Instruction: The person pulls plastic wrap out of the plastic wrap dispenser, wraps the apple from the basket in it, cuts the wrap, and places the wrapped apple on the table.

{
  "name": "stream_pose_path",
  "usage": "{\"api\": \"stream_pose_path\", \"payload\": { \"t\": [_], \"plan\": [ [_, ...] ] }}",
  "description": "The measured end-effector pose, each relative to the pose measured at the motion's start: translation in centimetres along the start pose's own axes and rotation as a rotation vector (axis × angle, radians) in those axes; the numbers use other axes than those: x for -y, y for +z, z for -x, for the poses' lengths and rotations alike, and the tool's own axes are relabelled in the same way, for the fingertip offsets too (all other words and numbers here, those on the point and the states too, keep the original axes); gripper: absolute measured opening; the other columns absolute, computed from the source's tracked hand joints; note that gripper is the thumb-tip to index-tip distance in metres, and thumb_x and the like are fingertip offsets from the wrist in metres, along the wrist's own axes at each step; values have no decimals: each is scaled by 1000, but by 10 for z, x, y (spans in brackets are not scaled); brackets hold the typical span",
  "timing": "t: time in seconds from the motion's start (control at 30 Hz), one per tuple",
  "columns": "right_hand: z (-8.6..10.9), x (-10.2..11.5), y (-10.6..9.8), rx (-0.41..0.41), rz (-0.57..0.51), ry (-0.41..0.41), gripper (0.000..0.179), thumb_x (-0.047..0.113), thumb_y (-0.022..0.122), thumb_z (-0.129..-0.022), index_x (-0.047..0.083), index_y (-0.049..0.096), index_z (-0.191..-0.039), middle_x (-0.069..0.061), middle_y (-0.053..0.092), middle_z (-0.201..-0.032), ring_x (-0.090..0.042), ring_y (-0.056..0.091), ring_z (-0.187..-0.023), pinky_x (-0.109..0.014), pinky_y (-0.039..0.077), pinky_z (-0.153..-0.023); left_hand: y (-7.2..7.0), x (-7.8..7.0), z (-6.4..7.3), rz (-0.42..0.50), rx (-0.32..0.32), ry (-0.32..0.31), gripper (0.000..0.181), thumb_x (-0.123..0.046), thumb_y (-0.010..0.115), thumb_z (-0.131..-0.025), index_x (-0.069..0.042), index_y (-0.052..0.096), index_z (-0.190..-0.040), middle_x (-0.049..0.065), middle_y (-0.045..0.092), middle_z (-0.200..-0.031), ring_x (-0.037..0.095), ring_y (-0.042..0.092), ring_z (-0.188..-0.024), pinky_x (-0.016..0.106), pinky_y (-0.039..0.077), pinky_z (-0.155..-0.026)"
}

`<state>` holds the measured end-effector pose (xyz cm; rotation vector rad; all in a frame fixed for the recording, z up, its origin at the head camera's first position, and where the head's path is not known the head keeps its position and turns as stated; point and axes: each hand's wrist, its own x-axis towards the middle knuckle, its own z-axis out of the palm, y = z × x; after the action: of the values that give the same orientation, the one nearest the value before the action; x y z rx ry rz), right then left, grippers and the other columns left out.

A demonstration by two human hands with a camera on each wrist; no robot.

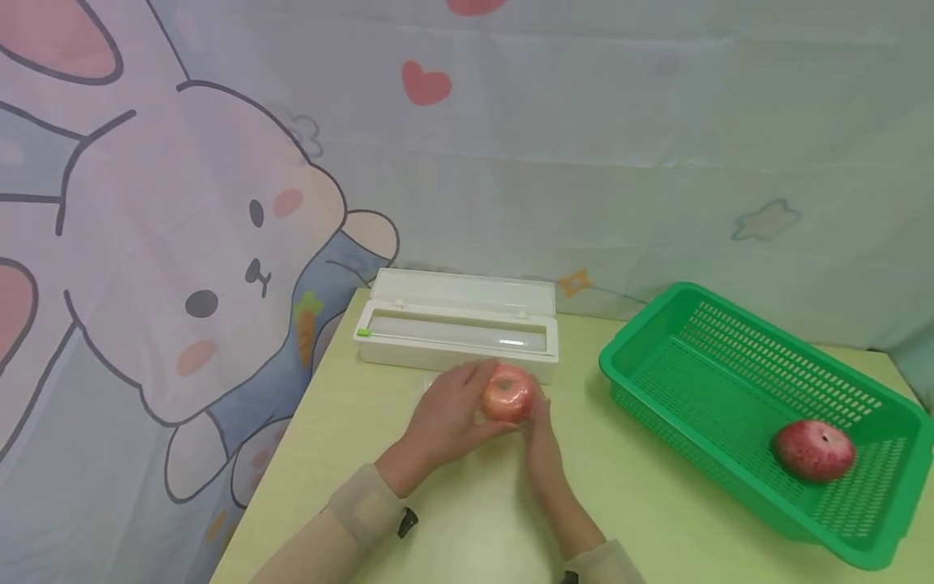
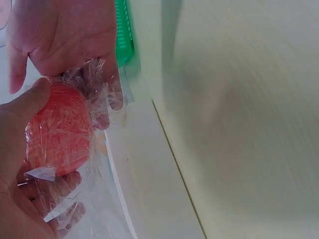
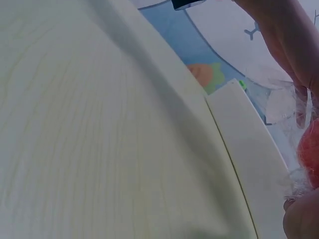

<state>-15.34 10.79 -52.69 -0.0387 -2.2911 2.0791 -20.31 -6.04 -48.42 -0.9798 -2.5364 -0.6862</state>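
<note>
A red apple (image 1: 507,393) wrapped in clear plastic film is held above the table, in front of a white film dispenser. My left hand (image 1: 454,412) grips it from the left, thumb on the near side, fingers round the far side. In the left wrist view, loose crinkled film (image 2: 102,94) stands out from the apple's side. My right hand (image 1: 543,446) is at the apple's right, palm showing in the left wrist view, its fairly straight fingers touching the film. Only the apple's edge (image 3: 310,152) shows in the right wrist view.
The white dispenser (image 1: 456,350) stands at the table's back with its clear lid (image 1: 463,292) raised and a film roll inside. To the right, a green basket (image 1: 700,434) holds a dark red fruit (image 1: 814,451). A cartoon rabbit curtain (image 1: 547,162) hangs behind the pale table (image 1: 584,454).
</note>
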Motion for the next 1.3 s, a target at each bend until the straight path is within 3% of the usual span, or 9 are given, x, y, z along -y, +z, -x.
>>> {"api": "stream_pose_path", "payload": {
  "t": [0.3, 0.4, 0.5, 0.63, 0.77, 0.9, 1.03, 1.17, 1.3],
  "plan": [
    [1, -2, 0, -20, -131, 21, 76, 57, 7, -114, 8, 16, -172, -10, 18, -178, -29, 11, -165, -53, 12, -133, 2, -4, -3, -4, -9, 24, 89, -49, 94, -80, -3, 55, -146, 13, 68, -134, 30, 67, -122, 44, 58, -102],
    [1, -2, -2, -21, -247, 38, 83, 65, 7, -111, 9, 18, -172, -8, 21, -178, -28, 12, -165, -51, 10, -133, 2, -5, -4, -5, 1, 26, 89, -48, 94, -81, -4, 55, -147, 12, 68, -135, 30, 67, -123, 44, 57, -103],
    [0, 2, -2, -7, -443, 57, 86, 68, 10, -110, 9, 19, -171, -8, 24, -177, -25, 14, -165, -47, 9, -134, 2, -6, -4, -1, 16, 24, 89, -48, 93, -82, -4, 54, -149, 12, 67, -136, 30, 66, -124, 44, 56, -105],
    [-1, 11, 0, -4, -644, 102, 86, 69, 11, -110, 8, 18, -171, -9, 26, -174, -23, 21, -163, -39, 16, -133, 4, -8, -5, 10, 7, 34, 90, -47, 94, -81, -2, 54, -149, 14, 67, -137, 31, 65, -126, 44, 54, -107],
    [0, 17, 2, -12, -747, 112, 85, 66, 10, -110, 7, 14, -171, -12, 24, -173, -22, 23, -160, -29, 23, -130, 5, -10, -7, 16, -10, 43, 91, -45, 95, -81, -2, 54, -149, 14, 67, -136, 30, 65, -126, 43, 54, -108],
    [1, 17, 2, -5, -779, 107, 85, 66, 12, -111, 6, 15, -170, -10, 28, -171, -17, 29, -157, -26, 26, -128, 5, -11, -8, 10, -9, 54, 91, -45, 95, -80, -2, 54, -148, 13, 68, -134, 30, 66, -124, 43, 55, -105],
    [0, 11, -8, 45, -715, 103, 82, 63, 13, -112, 5, 15, -170, -9, 31, -170, -17, 32, -155, -28, 27, -128, 1, -10, -10, -10, 8, 63, 89, -46, 95, -80, -2, 56, -147, 12, 69, -133, 29, 68, -121, 42, 56, -103],
    [7, 11, -28, 137, -620, 141, 82, 61, 14, -113, 2, 3, -170, -16, 18, -176, -28, 22, -162, -37, 22, -132, -2, -6, -11, -46, 41, 46, 89, -48, 94, -81, -3, 55, -148, 12, 68, -135, 30, 67, -122, 43, 55, -105],
    [16, 20, -45, 245, -655, 214, 87, 62, 16, -113, 0, -8, -169, -22, 6, -177, -36, 17, -163, -43, 20, -132, -3, -2, -10, -63, 59, 33, 90, -48, 93, -82, -4, 54, -149, 14, 67, -136, 33, 66, -125, 45, 54, -108]
  ]
}}
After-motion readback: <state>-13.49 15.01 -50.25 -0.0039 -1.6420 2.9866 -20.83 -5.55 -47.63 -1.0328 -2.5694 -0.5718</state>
